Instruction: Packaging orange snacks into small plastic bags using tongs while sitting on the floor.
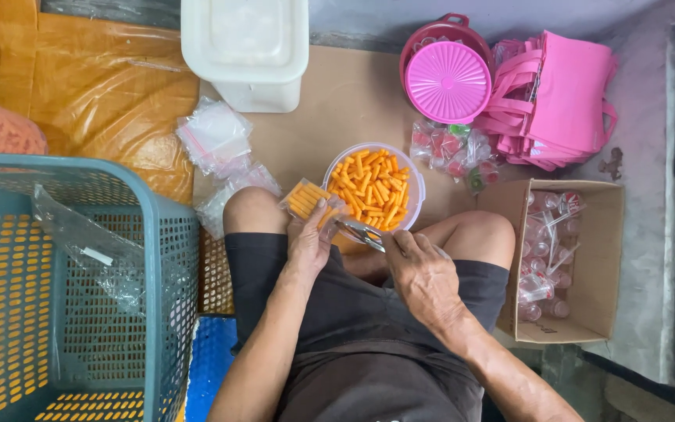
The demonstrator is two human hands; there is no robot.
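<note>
Left hand [308,238] pinches a small clear bag [307,200] part-filled with orange sticks; right hand [422,273] grips metal tongs [361,232] beside it. Bowl [374,186] just beyond remains well stocked; much packing left, judging so.

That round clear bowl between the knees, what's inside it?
The bowl holds a heap of orange snack sticks. Its near edge is covered by the right hand and metal tongs, so the contents there are hidden.
</note>
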